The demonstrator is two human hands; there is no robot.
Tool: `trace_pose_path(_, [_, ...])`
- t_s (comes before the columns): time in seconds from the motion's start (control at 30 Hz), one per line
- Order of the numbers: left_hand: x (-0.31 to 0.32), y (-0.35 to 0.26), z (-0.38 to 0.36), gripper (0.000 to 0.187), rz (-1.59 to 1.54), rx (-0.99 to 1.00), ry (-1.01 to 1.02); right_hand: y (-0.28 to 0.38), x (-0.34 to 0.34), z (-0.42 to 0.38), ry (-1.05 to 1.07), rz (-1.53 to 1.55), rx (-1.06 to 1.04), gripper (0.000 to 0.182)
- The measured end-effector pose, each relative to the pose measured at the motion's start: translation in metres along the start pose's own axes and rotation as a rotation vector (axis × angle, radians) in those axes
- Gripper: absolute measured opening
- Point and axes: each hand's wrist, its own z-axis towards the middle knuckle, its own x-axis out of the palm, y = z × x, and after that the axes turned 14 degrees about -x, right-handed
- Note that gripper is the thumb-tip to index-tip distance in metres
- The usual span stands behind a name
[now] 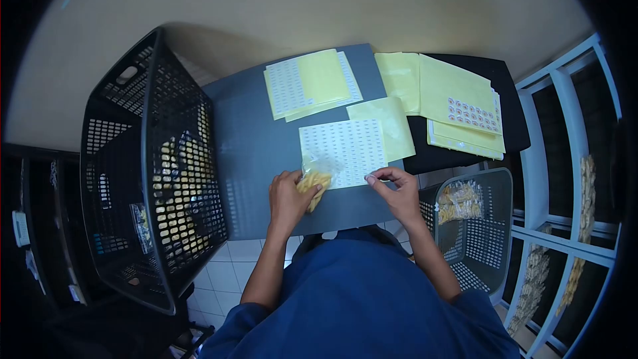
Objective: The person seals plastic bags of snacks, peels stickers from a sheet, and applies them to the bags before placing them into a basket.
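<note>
My left hand [290, 198] is closed around a clear plastic bag of yellow snack pieces [316, 183], its thumb across the front. The bag overlaps the lower left corner of a white sheet of small printed labels [342, 146] on the grey table. Over that sheet's lower right corner, my right hand [393, 189] pinches thumb and forefinger together on what looks like a small white label. Partly under the sheet lies a yellow backing sheet [397, 134].
More label sheets with yellow backing [322, 80] lie at the table's back. On a black surface to the right are yellow sheets [458, 90], some with round red stickers. A large black basket [156, 179] of bags stands left; a grey basket [502, 226] with filled bags stands right.
</note>
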Motion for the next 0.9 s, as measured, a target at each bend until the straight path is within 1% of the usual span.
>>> trace_pose_path(0.03, [-0.003,0.006,0.003,0.059,-0.071,-0.007,0.053,0.003,0.009,-0.002,0.008,0.001,-0.046,0.012])
trace_pose_path(0.1, [-0.006,0.013,0.007,0.054,-0.333,-0.038,0.166,0.007,0.024,-0.005,0.024,0.002,-0.14,0.012])
trace_pose_path(0.23, [-0.003,0.014,0.0,0.044,-0.883,-0.101,0.397,0.016,0.052,-0.013,0.007,0.146,0.106,0.013])
trace_pose_path(0.27, [0.005,0.015,-0.002,0.042,-0.94,-0.067,0.402,0.019,0.057,-0.014,0.006,0.136,0.09,0.014])
trace_pose_path(0.33, [0.01,0.013,-0.006,0.041,-1.117,-0.103,0.503,0.024,0.065,-0.014,-0.002,0.12,0.058,0.015])
trace_pose_path(0.37, [0.011,0.014,-0.007,0.041,-1.203,-0.121,0.557,0.026,0.071,-0.012,-0.039,0.149,0.045,0.015])
trace_pose_path(0.4, [0.008,0.013,-0.008,0.04,-1.228,-0.165,0.605,0.029,0.077,-0.012,-0.077,0.179,0.034,0.016])
trace_pose_path(0.43, [0.006,0.013,-0.01,0.04,-1.265,-0.152,0.62,0.031,0.08,-0.012,-0.114,0.209,0.024,0.017])
trace_pose_path(0.5, [0.003,0.012,-0.014,0.04,-1.342,-0.132,0.647,0.034,0.081,-0.013,-0.063,0.155,0.057,0.016])
trace_pose_path(0.53, [0.003,0.013,-0.014,0.04,-1.323,-0.11,0.633,0.034,0.082,-0.013,-0.035,0.127,0.074,0.016])
trace_pose_path(0.6, [0.001,0.014,-0.012,0.04,-1.289,-0.072,0.6,0.03,0.084,-0.011,-0.021,0.016,-0.005,0.017])
trace_pose_path(0.73, [-0.002,0.014,-0.013,0.038,-1.286,-0.086,0.574,0.039,0.097,-0.005,-0.037,-0.187,-0.104,0.02])
trace_pose_path(0.9, [0.004,0.018,-0.011,0.037,-1.303,-0.069,0.534,0.029,0.11,0.002,-0.073,-0.165,-0.124,0.02])
